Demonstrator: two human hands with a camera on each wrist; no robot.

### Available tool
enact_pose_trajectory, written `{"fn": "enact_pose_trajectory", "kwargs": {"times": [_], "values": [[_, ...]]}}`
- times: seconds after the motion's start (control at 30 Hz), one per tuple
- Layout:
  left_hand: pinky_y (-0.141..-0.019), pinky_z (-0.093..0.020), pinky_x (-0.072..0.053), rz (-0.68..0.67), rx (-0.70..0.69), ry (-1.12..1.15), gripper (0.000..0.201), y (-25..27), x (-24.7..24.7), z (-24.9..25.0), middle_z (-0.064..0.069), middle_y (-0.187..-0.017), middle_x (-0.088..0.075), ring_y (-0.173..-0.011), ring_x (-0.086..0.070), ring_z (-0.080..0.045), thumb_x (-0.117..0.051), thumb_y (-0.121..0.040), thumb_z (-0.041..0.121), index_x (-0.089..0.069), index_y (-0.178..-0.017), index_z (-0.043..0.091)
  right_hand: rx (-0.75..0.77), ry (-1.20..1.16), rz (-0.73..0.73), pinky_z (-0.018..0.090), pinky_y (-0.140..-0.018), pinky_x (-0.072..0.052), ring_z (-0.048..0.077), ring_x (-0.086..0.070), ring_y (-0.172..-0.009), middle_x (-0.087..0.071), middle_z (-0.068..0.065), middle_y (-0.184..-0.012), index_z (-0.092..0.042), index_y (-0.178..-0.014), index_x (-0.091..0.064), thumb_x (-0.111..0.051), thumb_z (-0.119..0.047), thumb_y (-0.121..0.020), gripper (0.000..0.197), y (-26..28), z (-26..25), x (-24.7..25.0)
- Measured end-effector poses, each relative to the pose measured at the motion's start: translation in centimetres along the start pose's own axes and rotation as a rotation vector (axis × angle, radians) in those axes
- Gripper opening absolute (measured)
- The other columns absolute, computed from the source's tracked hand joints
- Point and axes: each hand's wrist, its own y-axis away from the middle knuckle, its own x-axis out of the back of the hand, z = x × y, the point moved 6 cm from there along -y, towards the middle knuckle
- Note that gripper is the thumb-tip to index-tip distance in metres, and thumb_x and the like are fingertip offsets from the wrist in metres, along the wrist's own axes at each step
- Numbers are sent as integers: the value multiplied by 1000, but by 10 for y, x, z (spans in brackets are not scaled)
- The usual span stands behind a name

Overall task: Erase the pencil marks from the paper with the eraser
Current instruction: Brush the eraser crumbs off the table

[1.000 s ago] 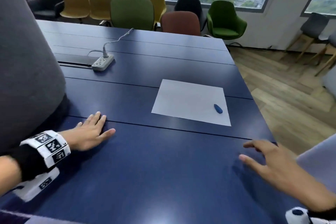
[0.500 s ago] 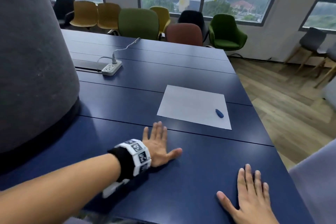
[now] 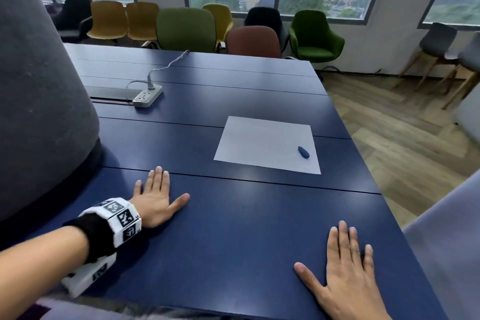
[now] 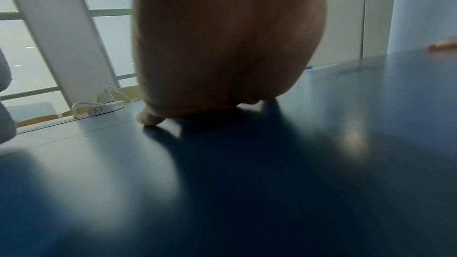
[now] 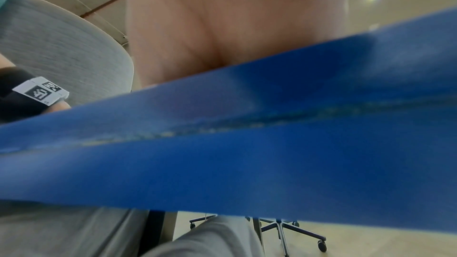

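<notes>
A white sheet of paper [image 3: 265, 143] lies on the dark blue table [image 3: 233, 228], right of centre. A small blue eraser [image 3: 303, 152] rests on the paper near its right edge. Any pencil marks are too faint to make out. My left hand [image 3: 155, 197] lies flat on the table, fingers straight, well short of the paper's near left corner. My right hand [image 3: 348, 267] lies flat near the table's front right, palm down, holding nothing. The left wrist view shows only the palm [image 4: 222, 46] on the tabletop; in the right wrist view the table edge [image 5: 222, 144] blocks the fingers.
A white power strip [image 3: 147, 96] with its cable sits at the back left of the table. A big grey rounded chair back [image 3: 39, 99] stands at the left. Several coloured chairs [image 3: 187, 28] line the far side. The table's right edge [image 3: 363, 163] drops to wooden floor.
Both hands have come in onto the table and settled flat; the left hand slid right from the left side. The head view rose and shifted. Paper and eraser stayed put.
</notes>
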Motion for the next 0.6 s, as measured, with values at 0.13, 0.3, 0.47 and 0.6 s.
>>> {"fn": "enact_pose_trajectory", "kwargs": {"times": [0.13, 0.3, 0.47, 0.6], "values": [[-116, -48, 17, -49, -99, -3, 98, 10, -8, 49, -12, -153, 37, -141, 34, -23, -12, -89, 74, 25, -148, 4, 11, 2, 76, 46, -114, -3, 19, 8, -150, -45, 23, -144, 9, -132, -50, -19, -83, -83, 109, 0, 0, -1], [-114, -49, 21, -46, -387, -64, 100, 34, -27, 158, -9, -150, 39, -137, 39, -21, -11, -87, 78, 24, -149, 7, 21, -18, 128, 41, -117, 3, 16, 9, -150, -43, 20, -145, 6, -134, -42, -15, -84, -82, 107, -3, 0, -2], [-116, -42, 20, -177, -622, -24, 116, 72, -42, 229, 1, -148, 37, -142, 32, -14, 3, -69, 89, 19, -152, 9, 32, -29, 195, 35, -118, 9, 10, 11, -149, -37, 15, -146, 3, -135, -38, -13, -86, -79, 108, -4, -2, 1], [-119, -40, 13, -157, -482, 108, 93, 69, -18, 177, -8, -155, 33, -142, 30, -19, -15, -93, 71, 23, -149, 8, 18, -28, 205, 35, -118, 6, 9, 10, -149, -47, 19, -144, 7, -133, -49, -15, -87, -79, 113, -1, -2, 1]]}}
